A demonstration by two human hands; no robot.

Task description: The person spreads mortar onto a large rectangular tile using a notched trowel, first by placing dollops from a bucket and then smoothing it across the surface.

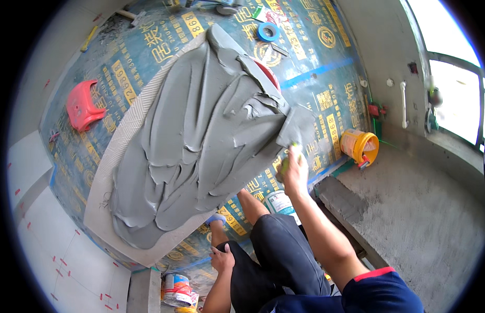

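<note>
A large tile [99,214] lies back-up beneath a thick, ridged layer of grey mortar [180,146]. My right hand [293,169] grips a trowel [295,122] by its green handle, with the flat metal blade at the mortar's right edge. My left hand [222,256] rests on my left knee, fingers apart and holding nothing. A red rounded object [268,73], mostly hidden, shows under the tile's upper right edge.
Printed protective sheeting [83,167] covers the floor, with a red stool [83,104], blue tape roll [268,32] and yellow bucket [362,141] on it. A concrete ledge [404,203] runs along the window side. Buckets [177,289] stand near my legs. Tiled wall [54,245] is at left.
</note>
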